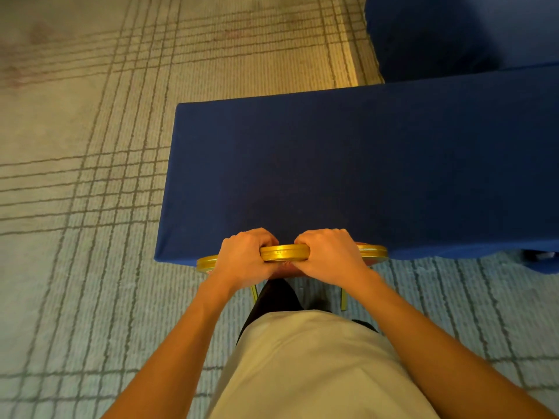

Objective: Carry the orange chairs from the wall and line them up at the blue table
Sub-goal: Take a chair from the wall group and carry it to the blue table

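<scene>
1. Hands seen from above, by a camera worn on the person's head: the left hand [245, 258] and the right hand [329, 255] sit side by side on the gold top rail [285, 253] of an orange chair [375, 251]
2. Each hand is clamped on that rail, with fingers curled over its far edge; a short stretch of gold shows between the two hands
3. The chair stands straight ahead of the person's body, its back right at the near edge of the blue table [332, 164]; the seat is hidden under the tablecloth, and only the rail, a sliver of orange padding and two gold rear legs [254, 293] show
4. The rail's long axis runs left to right, parallel to the table's near edge, and the chair sits close to the table's left corner; both hands are equally near, so any last nudge would likely be a small slide along that edge before letting go
5. No other chair is in view, so most of the line probably remains to be set
6. Around it lies pale carpet [75, 176] with a dark grid pattern, and a second blue table [453, 31] stands further off at upper right
</scene>
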Demonstrator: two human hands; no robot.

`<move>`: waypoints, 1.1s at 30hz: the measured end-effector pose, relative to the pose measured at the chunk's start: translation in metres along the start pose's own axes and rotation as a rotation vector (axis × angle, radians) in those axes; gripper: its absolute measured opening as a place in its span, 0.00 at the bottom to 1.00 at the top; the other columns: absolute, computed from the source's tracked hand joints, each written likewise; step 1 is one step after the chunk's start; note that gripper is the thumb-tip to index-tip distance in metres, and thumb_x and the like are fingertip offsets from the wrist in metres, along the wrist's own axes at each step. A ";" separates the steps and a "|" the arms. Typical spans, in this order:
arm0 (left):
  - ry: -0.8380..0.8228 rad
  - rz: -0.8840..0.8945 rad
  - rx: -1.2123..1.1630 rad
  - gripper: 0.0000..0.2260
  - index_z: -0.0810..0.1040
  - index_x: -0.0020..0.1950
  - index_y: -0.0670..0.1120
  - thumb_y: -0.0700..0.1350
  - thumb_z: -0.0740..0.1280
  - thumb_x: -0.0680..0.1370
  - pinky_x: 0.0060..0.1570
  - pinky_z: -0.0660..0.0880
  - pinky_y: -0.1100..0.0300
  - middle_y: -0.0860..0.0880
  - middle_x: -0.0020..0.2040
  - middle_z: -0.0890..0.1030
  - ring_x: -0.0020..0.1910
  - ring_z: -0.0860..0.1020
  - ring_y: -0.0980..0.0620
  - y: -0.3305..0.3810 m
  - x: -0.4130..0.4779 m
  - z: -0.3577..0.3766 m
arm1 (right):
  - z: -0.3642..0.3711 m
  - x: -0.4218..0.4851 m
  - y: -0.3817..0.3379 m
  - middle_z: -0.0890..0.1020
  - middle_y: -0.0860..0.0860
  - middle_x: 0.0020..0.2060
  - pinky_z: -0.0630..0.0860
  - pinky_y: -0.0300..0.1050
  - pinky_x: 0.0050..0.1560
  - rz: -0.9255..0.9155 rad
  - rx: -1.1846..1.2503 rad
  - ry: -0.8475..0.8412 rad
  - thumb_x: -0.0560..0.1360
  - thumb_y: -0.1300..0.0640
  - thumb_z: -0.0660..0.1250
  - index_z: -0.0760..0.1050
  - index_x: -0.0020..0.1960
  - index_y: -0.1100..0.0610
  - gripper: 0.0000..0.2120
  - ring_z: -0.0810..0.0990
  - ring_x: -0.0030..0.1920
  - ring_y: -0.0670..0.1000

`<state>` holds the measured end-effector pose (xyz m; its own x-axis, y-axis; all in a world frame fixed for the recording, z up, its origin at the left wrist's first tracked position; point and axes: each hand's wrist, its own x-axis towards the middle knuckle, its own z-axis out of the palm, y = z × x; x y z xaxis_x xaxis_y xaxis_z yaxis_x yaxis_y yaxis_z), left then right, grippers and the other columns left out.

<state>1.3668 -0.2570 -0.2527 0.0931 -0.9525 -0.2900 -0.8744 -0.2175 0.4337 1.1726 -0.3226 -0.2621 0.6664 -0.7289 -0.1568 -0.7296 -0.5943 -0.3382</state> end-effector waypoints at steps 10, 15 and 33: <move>0.051 0.059 -0.014 0.17 0.79 0.38 0.52 0.64 0.74 0.70 0.41 0.78 0.53 0.56 0.38 0.84 0.38 0.81 0.55 0.011 -0.010 0.014 | 0.014 -0.027 0.013 0.86 0.45 0.46 0.74 0.46 0.43 0.034 0.023 0.069 0.75 0.32 0.58 0.83 0.52 0.47 0.23 0.85 0.45 0.49; 0.033 0.028 -0.076 0.12 0.75 0.39 0.54 0.59 0.72 0.71 0.40 0.78 0.50 0.56 0.41 0.82 0.39 0.80 0.54 -0.005 -0.020 0.044 | 0.028 -0.027 0.010 0.85 0.45 0.48 0.79 0.48 0.45 0.007 0.063 -0.077 0.75 0.37 0.63 0.81 0.54 0.46 0.17 0.83 0.47 0.50; -0.150 0.007 -0.073 0.12 0.67 0.35 0.59 0.57 0.71 0.67 0.40 0.74 0.55 0.58 0.52 0.80 0.42 0.79 0.55 -0.036 -0.003 0.069 | 0.060 -0.006 0.021 0.75 0.39 0.70 0.80 0.49 0.53 0.057 0.294 -0.440 0.71 0.42 0.69 0.83 0.59 0.45 0.18 0.82 0.52 0.50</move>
<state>1.3650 -0.2311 -0.3264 0.0105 -0.9127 -0.4086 -0.8376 -0.2312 0.4949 1.1626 -0.3102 -0.3238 0.6741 -0.5084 -0.5358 -0.7351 -0.3914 -0.5535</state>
